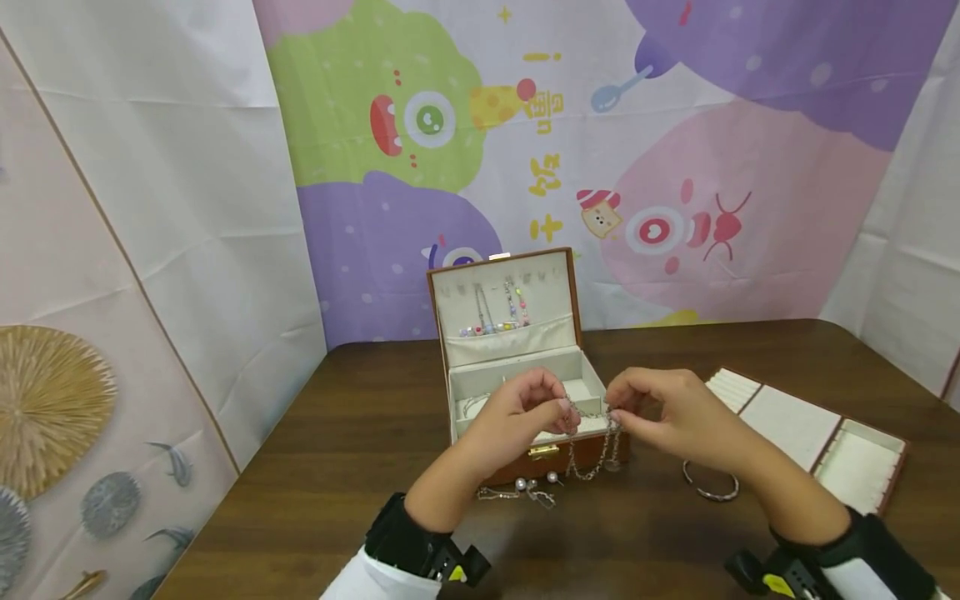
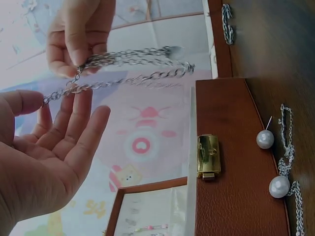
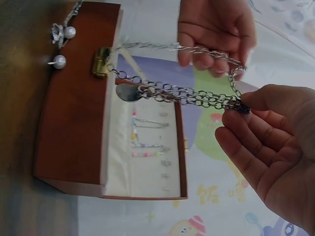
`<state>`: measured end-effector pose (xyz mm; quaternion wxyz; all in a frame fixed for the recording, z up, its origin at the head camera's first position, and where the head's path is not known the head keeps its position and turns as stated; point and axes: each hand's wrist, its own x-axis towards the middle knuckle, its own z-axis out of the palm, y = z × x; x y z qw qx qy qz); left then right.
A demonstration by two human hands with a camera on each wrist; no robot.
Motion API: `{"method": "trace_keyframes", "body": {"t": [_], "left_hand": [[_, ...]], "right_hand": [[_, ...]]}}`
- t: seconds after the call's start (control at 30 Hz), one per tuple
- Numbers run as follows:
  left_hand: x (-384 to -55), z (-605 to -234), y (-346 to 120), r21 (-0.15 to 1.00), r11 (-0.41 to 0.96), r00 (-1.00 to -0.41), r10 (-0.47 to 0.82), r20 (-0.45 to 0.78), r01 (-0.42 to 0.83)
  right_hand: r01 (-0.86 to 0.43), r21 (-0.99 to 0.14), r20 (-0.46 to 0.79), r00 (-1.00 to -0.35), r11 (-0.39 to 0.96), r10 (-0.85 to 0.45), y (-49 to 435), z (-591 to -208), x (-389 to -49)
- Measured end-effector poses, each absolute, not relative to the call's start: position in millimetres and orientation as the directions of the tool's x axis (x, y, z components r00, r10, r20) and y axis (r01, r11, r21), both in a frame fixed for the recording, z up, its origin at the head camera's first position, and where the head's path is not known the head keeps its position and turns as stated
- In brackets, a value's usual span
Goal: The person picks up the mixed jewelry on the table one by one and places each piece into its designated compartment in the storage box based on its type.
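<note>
A silver chain necklace (image 2: 128, 81) with a round disc pendant (image 3: 128, 92) is stretched between both hands above the front of a brown jewelry box (image 1: 515, 354). My left hand (image 1: 521, 410) pinches one end between thumb and forefinger, its other fingers spread loosely in the left wrist view. With thumb and fingertips, my right hand (image 1: 663, 408) pinches the chain where several strands gather, and these hang down in a loop. The box stands with its lid up, a gold clasp (image 2: 208, 156) on its front. Colorful beaded necklaces (image 1: 495, 327) hang inside the lid.
On the table before the box lie two pearl earrings (image 2: 265, 139) and a thin silver chain (image 2: 298, 206). A silver bangle (image 1: 712, 495) rests below my right forearm. Farther right is a compartment tray (image 1: 798, 425). A patterned cloth (image 1: 555, 167) hangs behind the table.
</note>
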<state>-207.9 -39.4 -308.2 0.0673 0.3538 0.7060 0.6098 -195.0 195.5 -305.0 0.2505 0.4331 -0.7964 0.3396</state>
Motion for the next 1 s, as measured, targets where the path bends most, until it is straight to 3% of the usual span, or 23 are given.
{"method": "trace_keyframes", "body": {"t": [0.13,0.27,0.47,0.73,1.0], "left_hand": [[-206.8,-306.9,-38.7,0.916,0.006,-0.741,0.591,0.32,0.4],[-204.4,-307.1,-38.8,0.895,0.101,-0.751,0.589,0.299,0.435],[-203.7,-308.2,-38.5,0.811,0.18,-0.69,0.644,0.331,0.557],[-198.7,-306.4,-36.7,0.799,0.166,-0.642,0.696,0.32,0.578],[-198.3,-307.2,-35.7,0.797,0.156,-0.631,0.704,0.325,0.583]], "right_hand": [[-0.851,-0.372,0.641,-0.524,0.37,-0.561,192.8,-313.9,-200.2],[-0.843,-0.404,0.577,-0.537,0.356,-0.615,189.5,-321.5,-203.9],[-0.853,-0.427,0.499,-0.499,0.299,-0.709,185.8,-328.5,-206.6],[-0.856,-0.417,0.461,-0.489,0.306,-0.74,187.6,-332.2,-207.1],[-0.699,-0.691,0.388,-0.572,0.182,-0.723,186.2,-323.7,-200.5]]}}
